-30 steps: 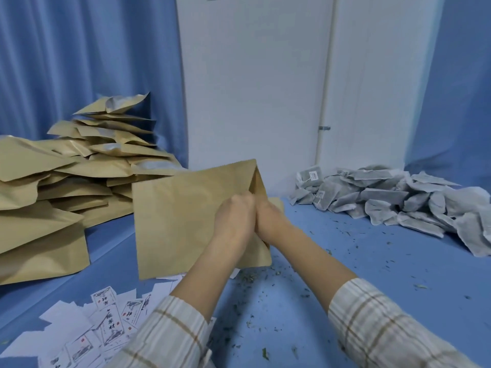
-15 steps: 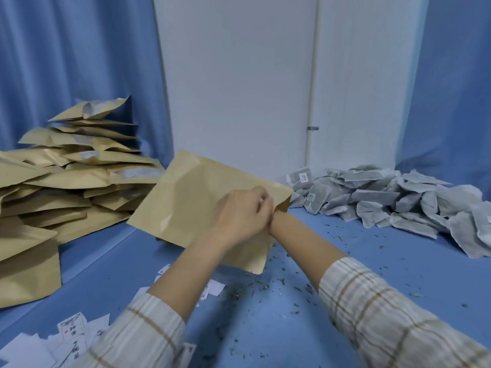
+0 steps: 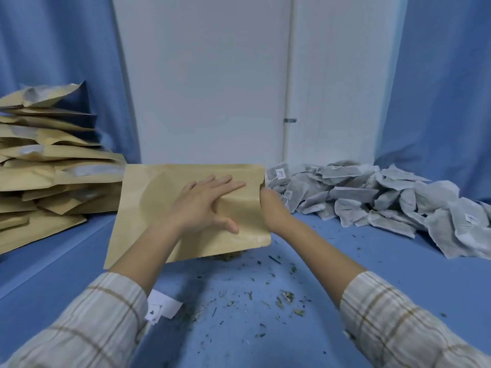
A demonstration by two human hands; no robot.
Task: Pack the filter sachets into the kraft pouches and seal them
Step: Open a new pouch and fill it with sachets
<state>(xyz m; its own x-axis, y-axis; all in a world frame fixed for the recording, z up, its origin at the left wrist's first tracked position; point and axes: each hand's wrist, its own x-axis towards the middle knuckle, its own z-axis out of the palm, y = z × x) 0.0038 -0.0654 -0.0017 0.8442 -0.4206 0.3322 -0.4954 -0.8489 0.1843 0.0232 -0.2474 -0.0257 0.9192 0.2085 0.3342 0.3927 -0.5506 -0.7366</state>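
So the kraft pouch is in the middle of the counter, lying at a bit of a slant with its open mouth facing right. The left hand lies flat on top of it, fingers straight and spread, thumb out toward the near edge, just pressing on the paper. The right hand goes into the pouch mouth, so the fingers are hidden inside and I can't tell if it's got anything or how it's curled. Just right of the pouch there's a big heap of grey filter sachets running along the back and right side. On the left, a tall messy stack of kraft pouches against the blue curtain. Loose herb crumbs scattered on the blue counter near me, plus a few white paper labels by the left plaid sleeve
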